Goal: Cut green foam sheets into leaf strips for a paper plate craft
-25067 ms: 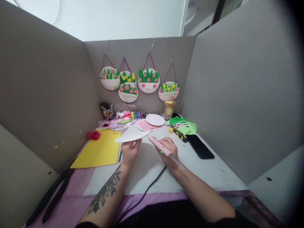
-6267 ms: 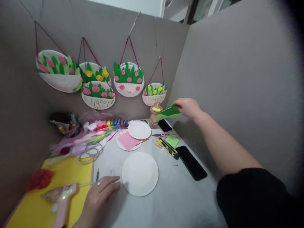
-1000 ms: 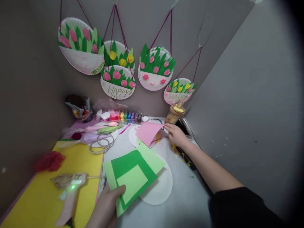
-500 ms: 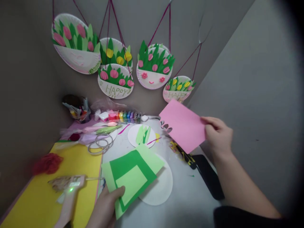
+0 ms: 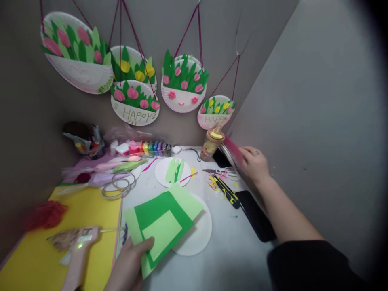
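Note:
My left hand (image 5: 133, 256) is closed on a stack of green paper sheets (image 5: 163, 230), light and dark green, with the thumb on top. The stack is held over a white paper plate (image 5: 197, 238) and covers part of it. At the right, against the wall, my right hand (image 5: 256, 163) is closed on a pink sheet of paper (image 5: 234, 151), now seen nearly edge-on. Near that hand stand a brown cup (image 5: 212, 144) and a pair of scissors (image 5: 232, 173). A smaller plate (image 5: 160, 171) behind the stack bears green paper leaves.
A pink glue gun (image 5: 80, 252) with a green light rests on yellow paper (image 5: 101, 210) at the left. Metal rings (image 5: 119, 185), colored clay packs (image 5: 148, 148) and a black phone-like object (image 5: 256, 216) lie about. Decorated plates (image 5: 183, 99) hang on the wall.
My right hand has moved the pink sheet back and down toward the right wall, turning it edge-on and uncovering the cup and scissors. My left hand still holds the green sheets. The view has shifted right.

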The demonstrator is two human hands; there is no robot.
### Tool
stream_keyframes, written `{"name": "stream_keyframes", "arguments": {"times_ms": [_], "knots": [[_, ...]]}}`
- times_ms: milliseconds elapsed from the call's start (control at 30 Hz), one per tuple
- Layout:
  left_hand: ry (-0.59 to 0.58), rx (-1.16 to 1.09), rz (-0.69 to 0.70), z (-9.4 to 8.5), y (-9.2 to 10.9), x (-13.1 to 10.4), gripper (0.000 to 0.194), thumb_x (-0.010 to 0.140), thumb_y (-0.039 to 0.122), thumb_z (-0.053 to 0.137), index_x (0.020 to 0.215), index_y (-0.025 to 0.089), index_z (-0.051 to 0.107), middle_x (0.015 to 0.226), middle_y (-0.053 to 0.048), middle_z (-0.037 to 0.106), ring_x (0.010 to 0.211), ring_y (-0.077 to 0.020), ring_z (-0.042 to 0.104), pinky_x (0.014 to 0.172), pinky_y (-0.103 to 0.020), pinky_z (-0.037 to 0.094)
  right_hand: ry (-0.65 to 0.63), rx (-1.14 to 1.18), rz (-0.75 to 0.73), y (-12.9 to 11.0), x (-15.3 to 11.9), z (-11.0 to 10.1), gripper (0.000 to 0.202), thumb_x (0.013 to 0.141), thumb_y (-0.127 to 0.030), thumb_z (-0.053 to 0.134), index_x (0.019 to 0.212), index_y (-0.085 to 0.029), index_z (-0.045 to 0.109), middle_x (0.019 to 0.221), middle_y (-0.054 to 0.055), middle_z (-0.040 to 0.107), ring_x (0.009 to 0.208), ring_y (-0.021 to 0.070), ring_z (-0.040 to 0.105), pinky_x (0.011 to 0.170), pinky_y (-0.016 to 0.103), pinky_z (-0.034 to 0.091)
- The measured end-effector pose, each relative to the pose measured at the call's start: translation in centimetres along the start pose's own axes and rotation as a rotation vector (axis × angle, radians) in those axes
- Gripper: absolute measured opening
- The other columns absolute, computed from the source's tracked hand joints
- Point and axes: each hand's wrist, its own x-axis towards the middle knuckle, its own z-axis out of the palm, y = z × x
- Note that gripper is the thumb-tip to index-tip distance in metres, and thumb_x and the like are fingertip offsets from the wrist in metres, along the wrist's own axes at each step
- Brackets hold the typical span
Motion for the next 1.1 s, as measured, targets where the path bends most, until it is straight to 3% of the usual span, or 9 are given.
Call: {"name": "stream_keyframes", "arguments": {"times_ms": [100,200,367,467,600,733,867,1000,1100], "knots": [[0.042,-0.016,0.073,-0.2,0.2,0.1,0.061,0.067,0.005,0.067,0.126,0.015,0.056,0.107,-0.010,0.072,0.100,-0.0275,0.068,0.090,-0.037,0.054,0.014,0.111,0.060,-3.0,-1.3,2.0,0.032,0.087,-0.025,0.046,0.111,-0.016,0.065,0.113,0.014,0.063,0.104,0.0271,0.056,0.091,0.043,0.046],[0.112,-0.057,0.209,-0.4,0.4,0.3,0.059,0.074,0.007,0.064,0.130,0.020,0.053,0.114,-0.007,0.070,0.104,-0.0241,0.066,0.093,-0.033,0.052,0.082,0.261,0.094,-6.7,-3.1,2.1,0.027,0.089,-0.025,0.046,0.108,-0.020,0.065,0.106,0.012,0.064,0.104,0.0264,0.055,0.094,0.045,0.043],[0.179,-0.132,0.331,-0.4,1.0,0.3,0.052,0.082,0.013,0.060,0.131,0.025,0.051,0.116,-0.003,0.069,0.111,-0.0224,0.062,0.094,-0.032,0.053,-0.379,0.430,-0.158,-12.0,-3.5,3.9,0.022,0.088,-0.017,0.049,0.100,-0.021,0.067,0.102,0.008,0.063,0.101,0.0232,0.051,0.091,0.037,0.042],[0.193,-0.155,0.325,-0.4,1.3,0.2,0.053,0.081,0.012,0.060,0.132,0.026,0.051,0.116,-0.002,0.068,0.113,-0.0223,0.061,0.098,-0.033,0.050,-0.533,0.390,-0.142,-13.5,-2.3,6.4,0.023,0.086,-0.017,0.054,0.106,-0.020,0.064,0.111,0.009,0.057,0.108,0.0240,0.046,0.094,0.037,0.038],[0.213,-0.190,0.392,-0.4,1.7,0.1,0.055,0.081,0.011,0.059,0.134,0.023,0.049,0.118,-0.005,0.067,0.116,-0.0232,0.059,0.101,-0.033,0.048,-0.723,0.347,-0.235,-14.0,-0.9,8.1,0.012,0.087,-0.020,0.054,0.091,-0.019,0.065,0.102,0.008,0.056,0.102,0.0229,0.046,0.088,0.034,0.037],[0.237,-0.192,0.410,-0.2,2.3,0.0,0.055,0.081,0.011,0.057,0.134,0.023,0.048,0.111,-0.003,0.071,0.112,-0.0218,0.061,0.099,-0.031,0.049,-0.676,0.364,-0.321,-14.9,1.5,7.9,0.012,0.088,-0.019,0.052,0.088,-0.018,0.064,0.097,0.007,0.057,0.097,0.0210,0.047,0.085,0.031,0.037],[0.233,-0.190,0.359,0.0,2.6,-0.1,0.052,0.080,0.009,0.054,0.131,0.020,0.052,0.106,-0.004,0.073,0.107,-0.0233,0.064,0.096,-0.033,0.052,-0.571,0.325,-0.415,-18.2,4.8,8.6,0.014,0.090,-0.022,0.051,0.094,-0.021,0.065,0.104,0.009,0.058,0.103,0.0239,0.046,0.087,0.034,0.036],[0.236,-0.160,0.343,-0.1,2.8,0.0,0.051,0.079,0.007,0.053,0.128,0.020,0.053,0.107,-0.004,0.072,0.110,-0.0227,0.063,0.096,-0.032,0.051,-0.529,0.287,-0.300,-19.9,6.1,10.2,0.029,0.087,-0.023,0.056,0.115,-0.022,0.061,0.117,0.011,0.057,0.112,0.0276,0.046,0.092,0.038,0.037],[0.245,-0.154,0.349,-0.5,2.7,0.3,0.048,0.081,0.009,0.053,0.127,0.021,0.054,0.109,-0.003,0.072,0.109,-0.0222,0.063,0.096,-0.032,0.051,-0.515,0.356,-0.131,-17.5,5.2,9.6,0.033,0.088,-0.017,0.050,0.119,-0.017,0.061,0.117,0.012,0.061,0.111,0.0244,0.051,0.095,0.037,0.039]]}}
